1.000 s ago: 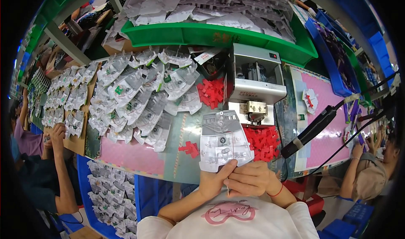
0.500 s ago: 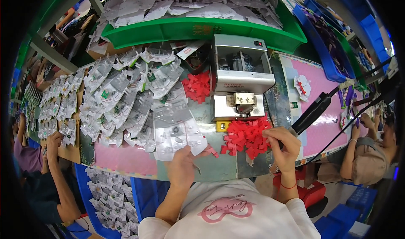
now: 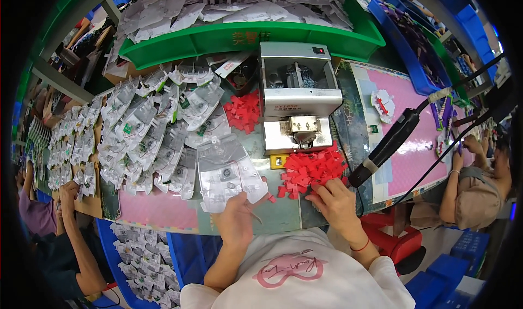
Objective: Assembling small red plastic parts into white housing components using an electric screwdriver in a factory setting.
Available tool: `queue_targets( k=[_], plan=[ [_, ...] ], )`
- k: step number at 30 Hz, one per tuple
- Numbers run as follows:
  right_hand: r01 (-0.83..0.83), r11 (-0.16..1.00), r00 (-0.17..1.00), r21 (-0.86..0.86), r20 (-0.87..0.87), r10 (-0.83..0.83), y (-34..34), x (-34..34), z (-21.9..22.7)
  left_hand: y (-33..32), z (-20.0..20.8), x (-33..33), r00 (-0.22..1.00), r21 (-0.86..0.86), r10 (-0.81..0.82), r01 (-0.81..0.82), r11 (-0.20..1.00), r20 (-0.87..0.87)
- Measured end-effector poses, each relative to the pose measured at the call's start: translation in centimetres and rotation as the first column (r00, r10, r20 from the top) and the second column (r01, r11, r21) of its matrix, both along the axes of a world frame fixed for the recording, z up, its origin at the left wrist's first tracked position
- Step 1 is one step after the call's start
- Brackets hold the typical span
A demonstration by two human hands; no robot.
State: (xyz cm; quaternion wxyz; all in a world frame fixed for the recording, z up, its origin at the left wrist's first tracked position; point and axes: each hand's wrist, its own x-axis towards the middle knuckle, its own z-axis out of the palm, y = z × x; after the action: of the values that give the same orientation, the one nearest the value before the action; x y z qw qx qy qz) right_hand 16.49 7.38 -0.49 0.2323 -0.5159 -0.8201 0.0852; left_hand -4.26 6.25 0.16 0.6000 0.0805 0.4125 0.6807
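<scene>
My left hand [image 3: 238,219] holds the near edge of a clear plastic blister sheet [image 3: 226,170] lying flat on the table, left of a grey desktop machine [image 3: 297,102]. My right hand [image 3: 333,200] rests with bent fingers on the near edge of a pile of small red plastic pieces [image 3: 308,170] in front of the machine. Whether the fingers pinch a piece is hidden. A second heap of red pieces [image 3: 243,111] lies left of the machine.
Rows of filled blister packs [image 3: 147,134] cover the left table. A green tray [image 3: 245,36] with more packs stands behind. A black hanging tool [image 3: 389,143] dangles at right over a pink mat [image 3: 408,129]. Other people sit at left and right.
My left hand moved the blister sheet leftward and laid it on the table. My right hand left the sheet and reached down onto the red pieces.
</scene>
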Motion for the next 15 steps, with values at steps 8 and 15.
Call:
queue_targets(
  k=[8, 15],
  plan=[
    [-0.057, 0.998, 0.998, 0.016, -0.016, 0.057, -1.2, -0.5, -0.4, -0.3, 0.1, 0.4, 0.994, -0.020, -0.056, 0.058, 0.998, 0.098],
    [-0.202, 0.979, 0.978, -0.020, -0.065, 0.200, -3.2, 0.0, -1.2, -0.7, -0.2, 0.8, 0.991, -0.018, -0.110, 0.111, 0.994, 0.081]
  ],
)
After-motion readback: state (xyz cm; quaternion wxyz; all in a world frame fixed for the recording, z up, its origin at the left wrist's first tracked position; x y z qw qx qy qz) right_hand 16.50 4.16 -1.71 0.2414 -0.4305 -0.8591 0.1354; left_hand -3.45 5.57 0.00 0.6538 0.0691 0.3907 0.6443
